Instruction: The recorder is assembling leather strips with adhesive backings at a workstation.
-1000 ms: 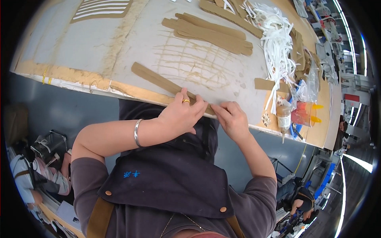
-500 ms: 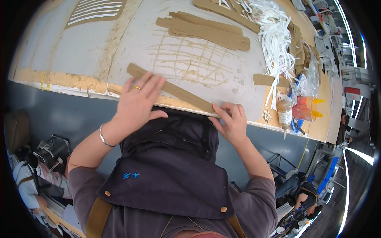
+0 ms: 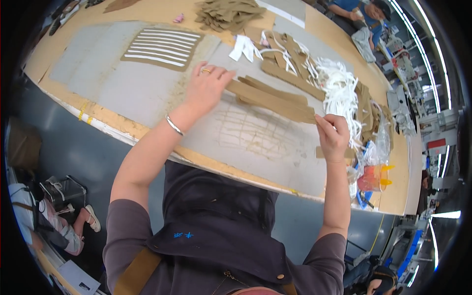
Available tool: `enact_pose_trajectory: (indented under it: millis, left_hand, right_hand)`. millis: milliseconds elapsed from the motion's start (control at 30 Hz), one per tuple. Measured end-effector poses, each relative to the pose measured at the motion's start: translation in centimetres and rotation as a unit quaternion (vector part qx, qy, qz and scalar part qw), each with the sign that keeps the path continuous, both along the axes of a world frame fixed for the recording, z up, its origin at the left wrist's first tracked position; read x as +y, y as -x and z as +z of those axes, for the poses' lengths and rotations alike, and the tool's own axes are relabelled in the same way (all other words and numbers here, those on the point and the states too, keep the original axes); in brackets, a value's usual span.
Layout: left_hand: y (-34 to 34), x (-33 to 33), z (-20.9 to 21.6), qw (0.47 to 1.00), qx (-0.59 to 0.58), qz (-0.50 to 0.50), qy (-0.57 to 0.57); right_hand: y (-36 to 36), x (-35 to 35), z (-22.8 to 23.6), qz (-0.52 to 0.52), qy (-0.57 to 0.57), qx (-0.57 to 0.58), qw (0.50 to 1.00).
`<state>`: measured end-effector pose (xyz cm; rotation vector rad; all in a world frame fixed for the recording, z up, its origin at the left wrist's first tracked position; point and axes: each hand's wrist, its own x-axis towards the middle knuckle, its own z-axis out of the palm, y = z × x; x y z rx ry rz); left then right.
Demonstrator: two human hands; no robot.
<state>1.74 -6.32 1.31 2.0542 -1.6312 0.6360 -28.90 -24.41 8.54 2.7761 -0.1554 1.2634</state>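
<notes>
A long brown strip (image 3: 273,102) is stretched between my two hands, over or on the stack of similar brown strips (image 3: 278,87). I cannot tell whether it touches them. My left hand (image 3: 209,89) is closed at the strip's far left end, its fingertips partly hidden. At the other end, my right hand (image 3: 335,135) pinches the corner between thumb and fingers. Between the strip and the table's front edge, dried glue lines make a grid (image 3: 255,130) on the grey work surface. To the left lies a brown panel (image 3: 160,48) with white bands across it.
A heap of white tapes (image 3: 339,86) lies beyond my right hand, with more brown pieces beside it. An orange-red container (image 3: 372,178) stands near the right front. A brown pile (image 3: 228,14) is at the back. Other people sit nearby.
Both hands have lifted the brown strip from the table's front edge and carried it away from me to the stack. The view has shifted, showing more of the table's far side.
</notes>
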Motion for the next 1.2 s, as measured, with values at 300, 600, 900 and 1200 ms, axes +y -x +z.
enact_pose_trajectory:
  millis: [300, 600, 900, 1200]
  left_hand:
    - [-10.5, 5.5, -4.2, 0.982, 0.072, 0.157, -0.072]
    - [-11.6, 3.6, -5.1, 0.981, 0.047, 0.186, -0.021]
    - [-24.6, 17.2, -1.7, 0.482, 0.630, 0.123, 0.596]
    - [-13.2, 21.2, 7.3, 0.929, 0.113, 0.202, 0.291]
  right_hand:
    - [-14.1, 3.4, -4.3, 0.025, -0.200, 0.136, 0.970]
    - [-31.5, 9.8, -8.8, -0.020, -0.311, 0.278, 0.908]
    - [-31.7, 9.7, -8.6, -0.045, -0.296, 0.338, 0.892]
    - [-27.3, 11.3, -5.8, 0.096, -0.443, 0.237, 0.859]
